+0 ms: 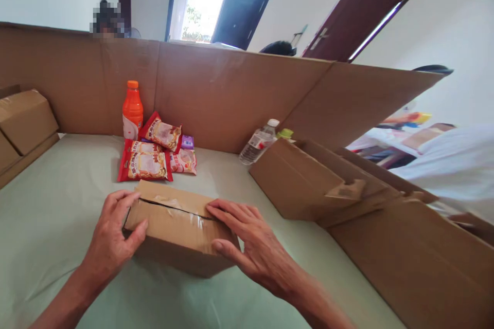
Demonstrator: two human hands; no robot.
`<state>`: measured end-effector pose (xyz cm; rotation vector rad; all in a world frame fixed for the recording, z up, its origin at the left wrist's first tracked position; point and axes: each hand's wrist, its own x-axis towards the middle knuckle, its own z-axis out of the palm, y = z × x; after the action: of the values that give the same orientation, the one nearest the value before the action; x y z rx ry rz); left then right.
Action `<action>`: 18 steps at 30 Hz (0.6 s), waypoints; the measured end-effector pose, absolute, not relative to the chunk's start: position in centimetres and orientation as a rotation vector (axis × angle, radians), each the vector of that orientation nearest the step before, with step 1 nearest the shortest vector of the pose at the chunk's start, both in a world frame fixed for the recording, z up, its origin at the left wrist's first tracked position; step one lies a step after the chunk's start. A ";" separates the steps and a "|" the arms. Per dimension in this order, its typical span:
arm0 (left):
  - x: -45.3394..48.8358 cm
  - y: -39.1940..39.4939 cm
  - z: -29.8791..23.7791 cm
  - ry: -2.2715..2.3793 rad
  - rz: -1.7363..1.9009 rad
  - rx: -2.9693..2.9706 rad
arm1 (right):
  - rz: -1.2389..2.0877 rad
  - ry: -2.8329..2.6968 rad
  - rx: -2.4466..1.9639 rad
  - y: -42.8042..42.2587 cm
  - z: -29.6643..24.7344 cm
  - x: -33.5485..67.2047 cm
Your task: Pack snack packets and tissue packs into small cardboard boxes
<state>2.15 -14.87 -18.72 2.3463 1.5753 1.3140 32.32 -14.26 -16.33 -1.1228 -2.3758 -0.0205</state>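
Note:
A small cardboard box sits on the pale green cloth in front of me. Its two top flaps nearly meet, with a thin dark slit between them and clear tape on the front flap. At the box's left end, my left hand grips the top edge, thumb in front and fingers behind. Across from it, my right hand holds the right end, fingers over the flaps and thumb toward the front edge. Just behind the box lie red snack packets, a pink packet and a purple packet.
An orange drink bottle stands by the cardboard wall. A clear bottle leans near a green-capped item. Open cardboard boxes line the right side; another box is at left. A person's head shows beyond the wall.

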 end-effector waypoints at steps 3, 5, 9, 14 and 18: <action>1.5 -14.2 -18.2 1.541 1.268 2.342 | -0.035 -2.430 -1.126 -14.5 -16.4 32.8; 0.9 -13.2 -17.7 1.432 1.170 2.358 | -0.031 -2.451 -1.117 -14.6 -16.6 33.1; -0.2 -10.9 -17.6 1.101 0.909 2.281 | 0.000 -2.442 -1.143 -14.7 -17.6 33.5; -0.3 -11.5 -18.8 1.061 0.943 2.177 | 0.075 -2.395 -1.046 -14.6 -19.2 34.1; -0.2 -13.6 -18.9 1.114 0.826 2.201 | 0.079 -2.389 -1.013 -14.7 -19.9 34.4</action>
<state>-0.21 -13.58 -18.94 2.2014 1.1145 0.8257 34.44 -14.65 -19.90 -1.0129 -2.3891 0.0792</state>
